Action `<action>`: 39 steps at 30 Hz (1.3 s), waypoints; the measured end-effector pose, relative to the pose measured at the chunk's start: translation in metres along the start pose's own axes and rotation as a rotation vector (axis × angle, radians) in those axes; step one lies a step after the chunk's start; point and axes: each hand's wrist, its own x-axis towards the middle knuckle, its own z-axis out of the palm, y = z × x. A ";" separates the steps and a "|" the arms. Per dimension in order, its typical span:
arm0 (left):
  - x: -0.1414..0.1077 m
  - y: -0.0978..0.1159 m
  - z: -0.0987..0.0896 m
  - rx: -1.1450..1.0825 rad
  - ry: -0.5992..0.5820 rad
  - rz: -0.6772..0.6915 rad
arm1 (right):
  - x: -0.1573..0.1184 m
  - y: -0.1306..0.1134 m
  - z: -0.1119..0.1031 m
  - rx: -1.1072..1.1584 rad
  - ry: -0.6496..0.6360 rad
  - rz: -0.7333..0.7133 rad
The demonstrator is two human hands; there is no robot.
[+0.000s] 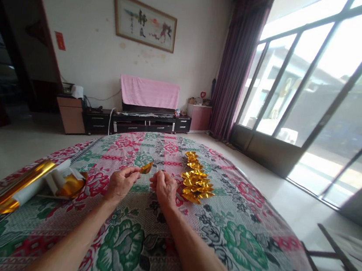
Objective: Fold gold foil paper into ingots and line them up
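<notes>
Head view:

- Left hand (121, 184): one, thumb and fingers pinched on a small pointed piece of gold foil (146, 167), held up over the table.
- Right hand (165, 188): one, fingers curled inward, just beside the foil piece and apart from it; whether anything lies inside the fingers cannot be told.
- Folded gold foil shapes (197, 182): a cluster, pointed, running away from the viewer in a line, on the table to the right of the right hand.
- Gold roll (29, 185): one, shiny foil with a pale section, lying slantwise at the left of the table.
- White box (52, 181): one, open, beside the roll, with loose gold foil (72, 185) at it.
- Tablecloth (239, 248): one, red, green, grey and black flowers, beneath all the above.
- Framed picture (145, 21): one, on the wall; brush-written Chinese characters, the large upper one apparently 靜, the smaller column too small to read; red and dark painting at right.
- Red paper slip (59, 41): one, on the wall; marks unreadable.
- Pink cloth (150, 92): one, draped above a black low cabinet (132, 127).
</notes>
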 end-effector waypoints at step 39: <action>0.023 0.036 0.135 0.565 -0.311 0.531 | 0.073 -0.004 -0.106 0.316 0.558 0.030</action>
